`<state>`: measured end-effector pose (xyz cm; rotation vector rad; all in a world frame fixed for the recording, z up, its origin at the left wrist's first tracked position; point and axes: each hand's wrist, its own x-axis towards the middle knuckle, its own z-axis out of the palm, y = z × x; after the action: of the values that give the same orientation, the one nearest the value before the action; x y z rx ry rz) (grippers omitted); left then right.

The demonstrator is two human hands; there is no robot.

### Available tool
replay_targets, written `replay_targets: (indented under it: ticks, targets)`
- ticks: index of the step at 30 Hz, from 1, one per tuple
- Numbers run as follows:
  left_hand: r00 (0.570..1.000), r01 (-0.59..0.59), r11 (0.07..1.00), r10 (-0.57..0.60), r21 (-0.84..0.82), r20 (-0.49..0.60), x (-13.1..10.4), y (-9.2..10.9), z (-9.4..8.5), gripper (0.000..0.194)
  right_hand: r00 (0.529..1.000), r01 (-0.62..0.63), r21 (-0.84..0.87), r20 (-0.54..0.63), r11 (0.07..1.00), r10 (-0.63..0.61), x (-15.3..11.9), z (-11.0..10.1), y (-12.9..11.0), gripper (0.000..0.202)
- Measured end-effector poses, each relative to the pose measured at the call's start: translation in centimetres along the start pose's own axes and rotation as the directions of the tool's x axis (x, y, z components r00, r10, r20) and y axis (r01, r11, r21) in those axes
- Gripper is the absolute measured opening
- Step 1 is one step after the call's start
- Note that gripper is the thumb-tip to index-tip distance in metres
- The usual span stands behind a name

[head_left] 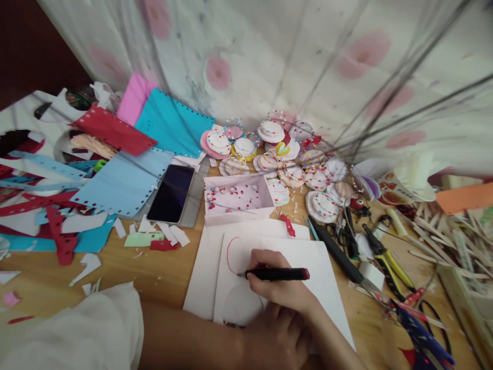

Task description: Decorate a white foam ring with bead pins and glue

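My right hand (279, 280) grips a black marker (281, 274) with a dark red end. Its tip touches white paper (231, 293), where a red curved line (230, 254) forms part of a circle. Below that line a round grey-white shape (242, 304) shows on the same sheet. My left hand (275, 336) rests low on the paper, under my right wrist, with its fingers bent; whatever it may hold is hidden. More white sheets (316, 262) lie beneath and to the right.
A pink-white box (239, 213) with small red bits stands behind the paper. Round decorated paper pieces (290, 172) pile up beyond it. A phone (171, 192), blue paper (123, 180) and scraps lie left; pliers (389, 262), a knife (339, 252) and sticks (442, 234) lie right.
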<state>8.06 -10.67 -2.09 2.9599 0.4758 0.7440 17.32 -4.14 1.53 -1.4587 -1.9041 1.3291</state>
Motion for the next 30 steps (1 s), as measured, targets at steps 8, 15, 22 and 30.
replay_targets:
  ticks: [8,15,22,30]
  targets:
    - [1.0,0.005,1.0,-0.004,0.03,-0.017,-0.3,0.3,0.6,0.028,0.999,-0.032,0.06,-0.005,0.998,0.032,-0.7,-0.9,0.6,0.011]
    - [1.0,-0.022,0.995,0.022,0.093,0.008,-1.0,0.4,1.1,0.034,0.996,-0.089,0.097,-0.008,0.991,0.09,-0.9,-1.9,0.9,0.011]
    - [0.999,-0.048,0.994,0.048,0.096,0.004,-0.9,0.2,1.0,0.031,0.993,-0.113,0.106,-0.032,0.988,0.117,-0.8,-2.8,1.4,0.01]
    - [0.999,-0.039,0.994,0.041,0.106,-0.014,-1.0,0.2,1.3,0.031,0.991,-0.11,0.087,-0.065,0.99,0.115,0.0,-3.4,1.5,0.009]
